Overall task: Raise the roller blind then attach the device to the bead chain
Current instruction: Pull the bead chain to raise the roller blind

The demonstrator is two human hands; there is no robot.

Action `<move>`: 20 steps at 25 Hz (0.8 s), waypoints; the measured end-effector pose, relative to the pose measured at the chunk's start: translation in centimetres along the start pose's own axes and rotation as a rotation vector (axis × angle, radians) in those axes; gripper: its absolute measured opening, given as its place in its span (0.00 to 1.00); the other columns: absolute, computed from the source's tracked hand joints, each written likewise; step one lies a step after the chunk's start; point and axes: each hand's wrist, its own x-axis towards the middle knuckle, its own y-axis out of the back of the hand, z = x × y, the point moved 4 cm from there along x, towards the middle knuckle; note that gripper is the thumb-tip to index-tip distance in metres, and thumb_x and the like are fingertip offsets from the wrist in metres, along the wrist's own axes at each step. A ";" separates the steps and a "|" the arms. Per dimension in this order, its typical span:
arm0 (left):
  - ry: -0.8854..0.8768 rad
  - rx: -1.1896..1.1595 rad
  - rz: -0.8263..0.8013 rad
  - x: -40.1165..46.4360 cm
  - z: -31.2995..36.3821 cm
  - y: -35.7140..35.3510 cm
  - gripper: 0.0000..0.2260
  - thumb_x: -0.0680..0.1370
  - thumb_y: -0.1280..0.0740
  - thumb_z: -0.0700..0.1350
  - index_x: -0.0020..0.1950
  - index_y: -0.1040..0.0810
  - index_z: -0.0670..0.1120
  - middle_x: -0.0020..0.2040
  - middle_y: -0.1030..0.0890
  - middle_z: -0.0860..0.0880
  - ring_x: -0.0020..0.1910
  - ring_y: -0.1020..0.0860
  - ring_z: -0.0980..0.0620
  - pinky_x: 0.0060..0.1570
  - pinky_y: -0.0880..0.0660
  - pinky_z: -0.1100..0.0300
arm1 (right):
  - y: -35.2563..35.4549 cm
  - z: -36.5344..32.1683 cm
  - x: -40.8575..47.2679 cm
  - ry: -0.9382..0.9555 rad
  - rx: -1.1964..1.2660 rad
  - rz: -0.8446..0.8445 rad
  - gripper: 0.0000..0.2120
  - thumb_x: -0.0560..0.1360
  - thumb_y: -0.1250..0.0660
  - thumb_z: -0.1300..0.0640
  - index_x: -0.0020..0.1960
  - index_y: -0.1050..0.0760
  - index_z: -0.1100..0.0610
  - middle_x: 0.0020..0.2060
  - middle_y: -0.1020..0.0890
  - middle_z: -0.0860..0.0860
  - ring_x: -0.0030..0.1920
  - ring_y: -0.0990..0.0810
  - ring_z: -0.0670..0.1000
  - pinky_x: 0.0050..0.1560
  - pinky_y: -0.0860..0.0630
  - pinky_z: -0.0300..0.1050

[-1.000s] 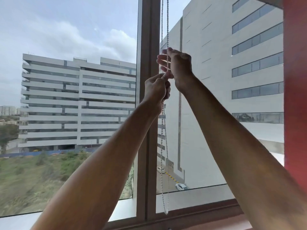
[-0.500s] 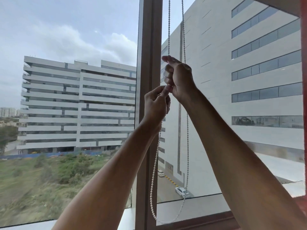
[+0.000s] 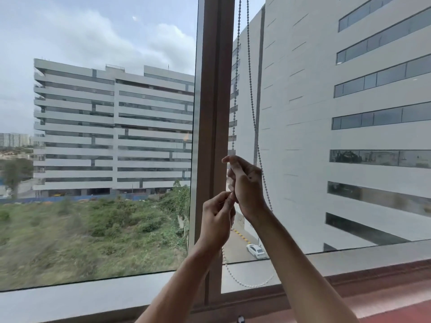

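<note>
Wide window [image 3: 98, 136], no blind in sight, so I judge raising done. The bead chain [image 3: 236, 89] hangs beside the frame [image 3: 217, 89]; my right hand [image 3: 245, 183] curls round one strand, my left hand [image 3: 218, 220] pinching just below. Next: clip the device on, which I cannot see.

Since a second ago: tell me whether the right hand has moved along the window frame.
Cannot tell. The right hand sits lower in the picture beside the window frame, but the camera itself tilted, so the shift may be the view's.
</note>
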 end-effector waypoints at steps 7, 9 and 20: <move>0.125 0.037 0.003 -5.4 -4.9 1.0 0.19 0.82 0.40 0.32 0.32 0.28 0.45 0.24 0.37 0.54 0.22 0.41 0.59 0.22 0.45 0.66 | 2.6 5.5 -5.0 -0.020 -0.143 0.061 0.14 0.82 0.39 0.61 0.41 0.19 0.56 0.24 0.34 0.45 0.23 0.39 0.42 0.25 0.42 0.36; 0.172 0.024 0.001 -6.6 -5.9 1.2 0.22 0.82 0.40 0.32 0.31 0.27 0.48 0.23 0.37 0.54 0.22 0.42 0.60 0.22 0.44 0.68 | 3.3 6.5 -6.2 -0.041 -0.156 0.070 0.14 0.82 0.39 0.61 0.41 0.19 0.56 0.24 0.33 0.44 0.23 0.38 0.42 0.24 0.41 0.35; 0.245 0.503 -0.350 -9.1 -3.7 2.3 0.10 0.81 0.39 0.37 0.44 0.21 0.42 0.37 0.21 0.46 0.37 0.26 0.52 0.39 0.27 0.56 | 3.6 5.8 -9.2 -0.059 -0.276 0.019 0.14 0.82 0.38 0.60 0.42 0.18 0.57 0.24 0.32 0.45 0.24 0.35 0.42 0.27 0.38 0.35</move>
